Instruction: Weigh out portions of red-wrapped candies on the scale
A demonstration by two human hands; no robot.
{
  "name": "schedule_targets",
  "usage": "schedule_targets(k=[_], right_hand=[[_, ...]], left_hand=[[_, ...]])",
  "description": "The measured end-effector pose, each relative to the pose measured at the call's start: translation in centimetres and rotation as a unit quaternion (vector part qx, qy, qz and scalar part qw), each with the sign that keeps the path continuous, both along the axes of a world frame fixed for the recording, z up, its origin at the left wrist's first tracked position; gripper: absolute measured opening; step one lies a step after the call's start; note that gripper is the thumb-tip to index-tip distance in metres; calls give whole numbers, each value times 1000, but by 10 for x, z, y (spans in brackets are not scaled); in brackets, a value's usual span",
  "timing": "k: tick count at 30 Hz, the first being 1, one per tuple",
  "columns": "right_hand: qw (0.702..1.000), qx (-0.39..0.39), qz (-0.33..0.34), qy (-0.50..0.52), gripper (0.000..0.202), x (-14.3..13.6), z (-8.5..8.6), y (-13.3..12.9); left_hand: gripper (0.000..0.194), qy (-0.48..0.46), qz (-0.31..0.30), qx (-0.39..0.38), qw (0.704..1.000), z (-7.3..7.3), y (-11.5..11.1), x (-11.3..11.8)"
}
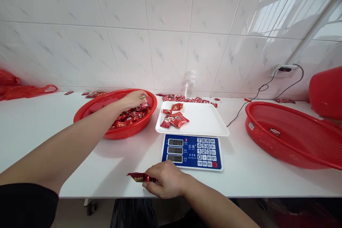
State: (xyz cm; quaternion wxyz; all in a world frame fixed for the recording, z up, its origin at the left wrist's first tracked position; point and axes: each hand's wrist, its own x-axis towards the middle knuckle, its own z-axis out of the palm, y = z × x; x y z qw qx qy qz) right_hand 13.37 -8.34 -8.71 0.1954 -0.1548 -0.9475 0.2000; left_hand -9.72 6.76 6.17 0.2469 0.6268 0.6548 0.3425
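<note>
My left hand [135,99] reaches into the red plastic basket [130,133] on the left, over a heap of small red-wrapped candies [129,118]. Its fingers are curled and partly hidden; what they close on is unclear. Near the table's front edge, my right hand [167,180] pinches a red candy packet [138,177]. Just beyond it stands a digital scale [192,152] with a blue panel, its top display reading about 0.049. Several red packets [175,118] lie on the left part of the white weighing tray [205,119].
At the right is another red basket [283,149] with a small packet [274,132] inside. Loose red wrapped pieces [187,99] lie along the tiled wall beside a clear bottle [190,87]. A black cord [242,108] runs to the wall socket [284,70]. Red bags [24,91] sit far left.
</note>
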Motion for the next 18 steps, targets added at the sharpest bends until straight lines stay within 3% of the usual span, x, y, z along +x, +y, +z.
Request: schedule_targets(k=[3,5,11,18], right_hand=[[1000,14,0,5,20,0,-2,0],[1000,18,-1,7,21,0,-2,0],[1000,23,-5,14,21,-2,-1,-1],[999,34,-9,16,21,-2,0,0]], left_hand=[[30,-90,-62,-22,994,-3,2,34],[32,-91,-86,-24,992,-9,4,56],[41,172,-160,39,971,-33,20,98],[54,236,-206,26,949,-51,35,126]])
